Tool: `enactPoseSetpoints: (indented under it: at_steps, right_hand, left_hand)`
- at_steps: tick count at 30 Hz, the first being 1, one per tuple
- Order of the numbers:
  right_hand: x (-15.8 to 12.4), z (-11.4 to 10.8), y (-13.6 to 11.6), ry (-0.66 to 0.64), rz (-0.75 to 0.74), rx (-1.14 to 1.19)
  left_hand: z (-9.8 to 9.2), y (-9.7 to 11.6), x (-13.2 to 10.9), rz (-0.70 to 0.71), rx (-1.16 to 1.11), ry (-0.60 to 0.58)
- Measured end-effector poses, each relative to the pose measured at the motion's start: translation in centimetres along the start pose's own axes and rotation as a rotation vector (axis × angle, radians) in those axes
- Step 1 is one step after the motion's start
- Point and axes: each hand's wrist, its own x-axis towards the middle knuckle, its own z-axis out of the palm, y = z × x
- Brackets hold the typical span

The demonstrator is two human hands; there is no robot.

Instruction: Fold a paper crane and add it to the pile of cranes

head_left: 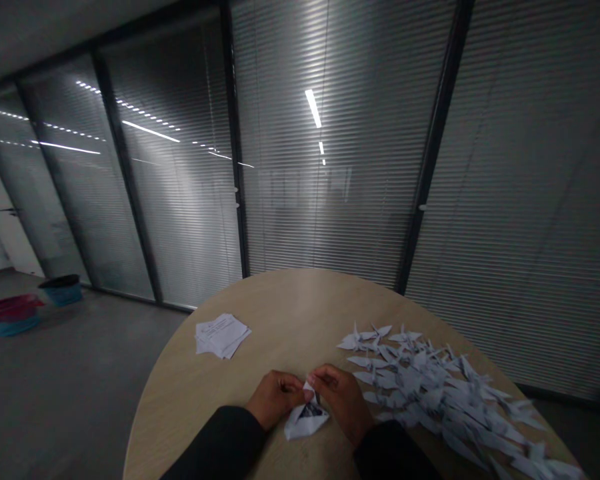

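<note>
L hand (275, 399) & R hand (343, 401) pinching folded white paper (305, 423) over round wood table (290, 300)
Both grips clamped on paper's top tip, fingers together; piece is between hands, near table's close edge, dark print showing inside. Pile of paper origami cranes (433, 393) just beside R hand; stack of printed paper sheets (223, 335) ahead, left of centre, well apart from hands.

1 left hand (275, 400) and 1 right hand (343, 401) share 1 folded paper (306, 417) on 1 round tabletop (290, 307). Nearby are 1 stack of paper sheets (223, 335) and 1 pile of paper cranes (430, 393), too many to count. Across the floor (70, 380) stand 2 stacks of tubs (63, 291), 2 tubs each.
</note>
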Motion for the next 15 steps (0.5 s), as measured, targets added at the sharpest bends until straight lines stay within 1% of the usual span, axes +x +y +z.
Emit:
enactPoseSetpoints:
  at_steps: [6,10,12,15]
  right_hand:
    - [-0.05,0.09,0.35,0.007,-0.020,-0.025]
    - [0.03,0.00,0.70,-0.002,-0.037,-0.013]
    - [0.14,-0.12,0.73,0.023,-0.036,-0.007]
    - [0.25,-0.39,0.43,0.093,-0.017,0.035]
  left_hand:
    - [-0.04,-0.48,0.14,0.021,0.022,0.011]
    - [0.02,-0.85,0.29,0.030,-0.020,-0.010]
    - [-0.05,-0.80,0.39,0.066,-0.049,-0.008]
    - [-0.33,-0.41,0.48,0.121,-0.104,0.041]
